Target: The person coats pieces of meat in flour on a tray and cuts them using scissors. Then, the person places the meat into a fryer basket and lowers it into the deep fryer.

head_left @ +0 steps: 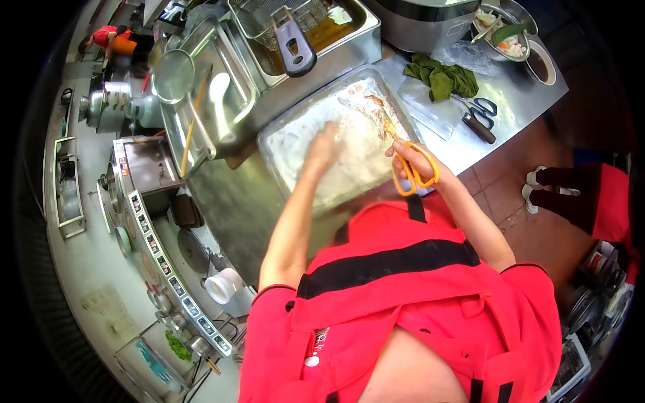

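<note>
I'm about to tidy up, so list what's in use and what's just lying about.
In use:
- orange-handled scissors, in the right hand
- white-dusted tray, under the left hand

Apparently lying about:
- green cloth
- dark-handled tool
- white spoon

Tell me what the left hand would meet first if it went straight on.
Probably the metal tray's far rim, then the steel vat; the left hand is blurred, its height unclear.

The person wears red, with black bands.

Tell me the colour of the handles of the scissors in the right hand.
Orange, seen best in the head view.
</note>
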Action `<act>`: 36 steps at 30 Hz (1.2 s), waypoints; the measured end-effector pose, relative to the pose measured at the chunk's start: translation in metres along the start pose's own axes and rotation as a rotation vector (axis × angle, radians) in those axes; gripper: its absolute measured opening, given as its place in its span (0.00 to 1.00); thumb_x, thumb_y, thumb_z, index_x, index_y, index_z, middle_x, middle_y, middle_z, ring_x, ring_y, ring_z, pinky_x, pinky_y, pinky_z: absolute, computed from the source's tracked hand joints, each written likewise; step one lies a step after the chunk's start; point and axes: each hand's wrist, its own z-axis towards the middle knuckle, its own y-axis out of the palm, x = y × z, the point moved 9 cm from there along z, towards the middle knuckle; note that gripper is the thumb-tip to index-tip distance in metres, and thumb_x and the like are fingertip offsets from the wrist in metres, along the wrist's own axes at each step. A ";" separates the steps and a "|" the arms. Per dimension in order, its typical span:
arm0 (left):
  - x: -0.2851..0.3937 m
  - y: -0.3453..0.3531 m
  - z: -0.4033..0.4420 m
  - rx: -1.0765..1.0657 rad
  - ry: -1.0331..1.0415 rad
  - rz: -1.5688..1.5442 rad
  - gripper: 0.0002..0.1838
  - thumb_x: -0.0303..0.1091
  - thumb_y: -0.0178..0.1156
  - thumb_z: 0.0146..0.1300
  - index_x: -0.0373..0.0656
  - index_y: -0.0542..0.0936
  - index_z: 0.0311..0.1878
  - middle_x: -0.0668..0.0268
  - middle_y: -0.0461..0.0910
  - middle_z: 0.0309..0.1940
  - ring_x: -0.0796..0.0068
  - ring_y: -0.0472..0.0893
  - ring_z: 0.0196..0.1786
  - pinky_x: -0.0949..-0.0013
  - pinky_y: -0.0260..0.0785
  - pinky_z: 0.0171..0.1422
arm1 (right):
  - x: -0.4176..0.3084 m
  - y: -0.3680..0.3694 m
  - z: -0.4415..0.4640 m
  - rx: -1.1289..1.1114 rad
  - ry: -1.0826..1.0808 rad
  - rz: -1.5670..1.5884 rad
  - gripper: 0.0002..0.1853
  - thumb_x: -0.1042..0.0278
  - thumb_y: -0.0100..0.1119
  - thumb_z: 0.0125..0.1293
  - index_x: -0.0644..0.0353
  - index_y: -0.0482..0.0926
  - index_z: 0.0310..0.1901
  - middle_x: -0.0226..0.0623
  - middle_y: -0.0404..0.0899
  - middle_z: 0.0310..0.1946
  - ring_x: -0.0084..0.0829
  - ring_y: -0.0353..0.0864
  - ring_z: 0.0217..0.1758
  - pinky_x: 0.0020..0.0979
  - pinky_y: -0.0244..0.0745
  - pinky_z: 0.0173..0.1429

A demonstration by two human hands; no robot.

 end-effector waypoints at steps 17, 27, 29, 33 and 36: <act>-0.019 -0.033 -0.046 0.087 -0.275 -1.020 0.31 0.32 0.64 0.63 0.33 0.69 0.68 0.55 0.78 0.59 0.66 0.79 0.57 0.64 0.69 0.64 | -0.006 0.005 -0.013 -0.011 -0.058 -0.446 0.21 0.49 0.55 0.73 0.64 0.76 0.39 0.32 0.75 0.20 0.27 0.77 0.22 0.29 0.72 0.28; -0.020 -0.006 -0.083 0.192 -0.088 -2.058 0.26 0.35 0.61 0.71 0.37 0.68 0.68 0.55 0.74 0.64 0.54 0.75 0.64 0.40 0.70 0.69 | -0.046 0.048 -0.039 -0.021 -0.446 -0.983 0.36 0.46 0.70 0.61 0.64 0.72 0.62 0.52 0.76 0.52 0.48 0.78 0.54 0.41 0.73 0.59; -0.001 -0.015 -0.091 0.205 -0.076 -2.112 0.28 0.36 0.62 0.69 0.37 0.68 0.68 0.55 0.74 0.63 0.55 0.75 0.64 0.41 0.71 0.68 | -0.046 0.051 -0.037 -0.006 -0.513 -1.136 0.38 0.46 0.72 0.58 0.63 0.71 0.62 0.54 0.75 0.53 0.53 0.78 0.55 0.42 0.73 0.60; 0.008 -0.022 -0.099 0.272 -0.020 -1.709 0.28 0.36 0.62 0.69 0.37 0.68 0.68 0.56 0.74 0.62 0.56 0.75 0.64 0.44 0.72 0.68 | -0.043 0.066 -0.032 -0.040 -0.551 -1.133 0.40 0.46 0.74 0.56 0.62 0.71 0.63 0.56 0.74 0.55 0.55 0.77 0.57 0.43 0.72 0.62; 0.016 -0.028 -0.104 0.315 -0.011 -1.478 0.26 0.33 0.59 0.71 0.37 0.66 0.69 0.56 0.74 0.62 0.56 0.75 0.63 0.47 0.72 0.68 | -0.043 0.076 -0.029 -0.061 -0.583 -1.080 0.41 0.45 0.74 0.56 0.62 0.70 0.64 0.57 0.74 0.57 0.55 0.76 0.60 0.43 0.72 0.64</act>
